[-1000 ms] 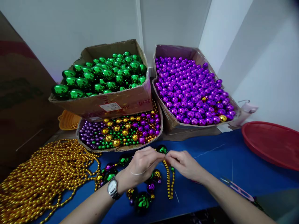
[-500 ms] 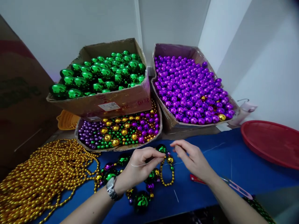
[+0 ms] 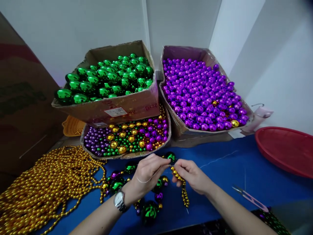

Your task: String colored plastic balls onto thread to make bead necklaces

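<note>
My left hand [image 3: 149,170], with a wristwatch on its wrist, is closed in a pinch on a thin white thread [image 3: 143,181] that curves over the hand. Close to its fingertips, my right hand [image 3: 192,175] is closed around a short strand of small gold beads [image 3: 185,195], whose lower part hangs below the fingers. A large green bead [image 3: 170,156] sits just behind both fingertips. Below and around my left hand lies a bead necklace [image 3: 149,211] of big green, purple and gold beads, partly hidden by the hand and forearm.
Cardboard boxes hold green beads [image 3: 112,77], purple beads [image 3: 195,94] and mixed beads [image 3: 131,138]. Gold bead strands [image 3: 56,182] are heaped at left, near an orange basket [image 3: 70,125]. Pink-handled snips [image 3: 254,199] and a red tray [image 3: 286,150] are on the right of the blue cloth [image 3: 220,163].
My right hand has moved left and down and closed on the gold bead strand, which hung as an open loop before. The left hand keeps its pinch. A red item near my right wrist no longer shows.
</note>
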The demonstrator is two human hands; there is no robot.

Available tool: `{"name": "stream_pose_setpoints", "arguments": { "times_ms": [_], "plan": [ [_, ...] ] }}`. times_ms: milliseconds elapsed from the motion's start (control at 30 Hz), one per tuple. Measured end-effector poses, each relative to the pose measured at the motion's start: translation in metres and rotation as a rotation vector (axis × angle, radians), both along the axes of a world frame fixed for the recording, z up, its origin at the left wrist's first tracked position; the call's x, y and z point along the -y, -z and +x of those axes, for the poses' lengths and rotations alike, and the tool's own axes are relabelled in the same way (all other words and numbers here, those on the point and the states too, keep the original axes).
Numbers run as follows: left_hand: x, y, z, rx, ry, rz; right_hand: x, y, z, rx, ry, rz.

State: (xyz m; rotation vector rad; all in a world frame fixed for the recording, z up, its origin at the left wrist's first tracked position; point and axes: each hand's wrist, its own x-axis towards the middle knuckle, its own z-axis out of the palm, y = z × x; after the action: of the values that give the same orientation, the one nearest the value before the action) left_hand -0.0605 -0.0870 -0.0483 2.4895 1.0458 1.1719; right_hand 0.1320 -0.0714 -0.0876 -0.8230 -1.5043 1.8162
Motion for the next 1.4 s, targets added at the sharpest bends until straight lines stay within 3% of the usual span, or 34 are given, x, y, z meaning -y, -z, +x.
{"name": "stream_pose_setpoints", "arguments": {
  "times_ms": [133, 233, 300, 367, 500, 600, 767, 867, 1133, 1267, 1400],
  "plan": [
    [0.001, 0.012, -0.018, -0.209, -0.118, 0.098, -0.002, 0.002, 0.018, 0.022, 0.141, 0.040],
    [0.007, 0.012, -0.029, -0.130, -0.250, -0.106, -0.002, 0.012, 0.031, 0.001, 0.263, 0.032],
    [0.013, 0.010, -0.032, 0.072, -0.287, -0.387, 0.001, 0.022, 0.035, -0.035, 0.317, -0.010],
    [0.016, 0.006, -0.030, 0.369, -0.241, -0.651, 0.007, 0.032, 0.032, -0.088, 0.327, -0.078],
    [0.015, 0.003, -0.014, 0.983, -0.032, -0.885, 0.011, 0.041, 0.019, -0.264, 0.322, -0.247],
    [0.011, 0.002, -0.002, 1.192, 0.071, -0.958, 0.004, 0.028, 0.012, -0.411, 0.350, -0.326],
    [0.008, -0.003, 0.011, 1.238, 0.174, -1.003, -0.012, -0.017, 0.004, -0.905, 0.300, -0.484],
    [0.008, -0.009, 0.014, 1.271, 0.221, -0.965, -0.014, -0.033, -0.001, -1.036, 0.231, -0.484],
    [0.009, -0.028, 0.004, 1.220, 0.237, -0.852, -0.015, -0.036, 0.003, -0.820, 0.223, -0.347],
    [0.013, -0.018, -0.004, 1.132, 0.220, -0.930, -0.011, -0.029, 0.017, -0.452, 0.292, -0.107],
    [0.015, -0.005, -0.004, 1.030, 0.128, -0.970, -0.003, -0.020, 0.022, -0.257, 0.314, -0.015]
  ]
}}
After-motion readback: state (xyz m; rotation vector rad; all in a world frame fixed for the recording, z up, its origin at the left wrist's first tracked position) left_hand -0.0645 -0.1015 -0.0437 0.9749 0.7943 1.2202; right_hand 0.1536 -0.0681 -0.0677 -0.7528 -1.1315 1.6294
